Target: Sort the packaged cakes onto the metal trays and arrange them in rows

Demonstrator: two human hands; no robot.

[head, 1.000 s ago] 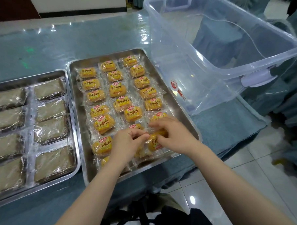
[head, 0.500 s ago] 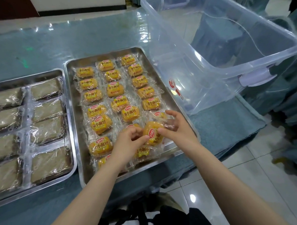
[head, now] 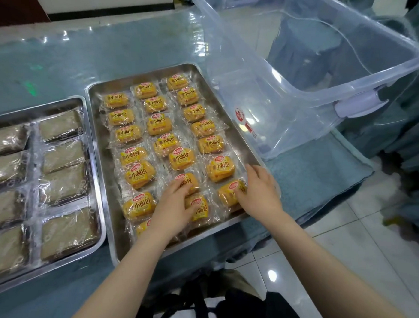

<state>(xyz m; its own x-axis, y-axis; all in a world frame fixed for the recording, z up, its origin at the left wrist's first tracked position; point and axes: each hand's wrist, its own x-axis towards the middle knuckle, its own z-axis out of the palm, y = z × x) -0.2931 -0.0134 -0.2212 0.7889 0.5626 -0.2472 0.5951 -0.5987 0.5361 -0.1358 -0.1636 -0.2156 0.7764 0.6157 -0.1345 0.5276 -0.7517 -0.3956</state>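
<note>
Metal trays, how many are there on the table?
2. The left tray holds brown cakes. The middle tray, between it and the clear bin, holds yellow cakes. None looks hidden.

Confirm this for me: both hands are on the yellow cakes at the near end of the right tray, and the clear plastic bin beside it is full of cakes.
One thing is wrong: the clear plastic bin is empty in the head view. The rest stands: the left hand and right hand are on the yellow cakes at the near end of the right tray.
</note>
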